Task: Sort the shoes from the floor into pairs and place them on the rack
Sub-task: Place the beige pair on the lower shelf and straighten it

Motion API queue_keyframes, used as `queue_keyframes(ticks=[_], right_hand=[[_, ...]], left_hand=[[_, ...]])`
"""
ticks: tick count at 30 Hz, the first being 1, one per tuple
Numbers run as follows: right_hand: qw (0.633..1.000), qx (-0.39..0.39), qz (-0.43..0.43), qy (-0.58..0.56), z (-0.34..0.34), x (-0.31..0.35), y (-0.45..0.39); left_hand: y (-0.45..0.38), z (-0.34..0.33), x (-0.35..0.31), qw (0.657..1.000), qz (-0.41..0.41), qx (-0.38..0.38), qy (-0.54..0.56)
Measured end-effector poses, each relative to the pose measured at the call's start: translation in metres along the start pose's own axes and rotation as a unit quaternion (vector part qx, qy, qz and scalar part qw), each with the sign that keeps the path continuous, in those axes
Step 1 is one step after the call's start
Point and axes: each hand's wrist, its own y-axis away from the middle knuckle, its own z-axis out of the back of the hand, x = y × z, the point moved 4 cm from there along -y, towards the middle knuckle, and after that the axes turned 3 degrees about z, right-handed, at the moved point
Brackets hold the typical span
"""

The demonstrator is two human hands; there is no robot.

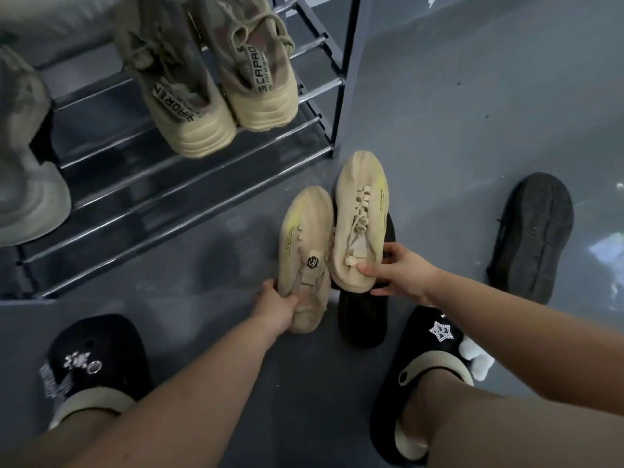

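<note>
Beige shoes, one per hand: left shoe [305, 255] gripped at the heel by the left hand [278, 307], right shoe [360, 219] pinched at the collar by the right hand [396, 270]. Held side by side, toes toward the rack [189, 184] (olive pair [216, 82] already shelved). Black shoe [533, 236] sole-up on the floor [456, 113], another black shoe [363, 317] beneath.

we see a grey floor [456, 113] with a faint sheen. we wear black clogs: the left clog [91, 363] bears silvery charms, the right clog [425, 346] a white star charm.
</note>
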Motion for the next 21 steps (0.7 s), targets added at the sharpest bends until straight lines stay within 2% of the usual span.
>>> queue_keyframes(ticks=[6,12,21], right_hand=[[0.999,-0.001,-0.006,-0.05,-0.001,0.001,-0.001],[0.998,-0.002,0.0,-0.059,-0.002,0.014,0.012],[0.99,0.046,-0.011,0.136,0.005,0.104,0.091]], left_hand=[[-0.007,-0.005,0.015,0.987,0.072,0.043,0.134],[0.004,0.013,0.007,0.975,0.095,0.081,0.183],[0.059,0.051,-0.026,0.966,0.003,0.103,0.236]])
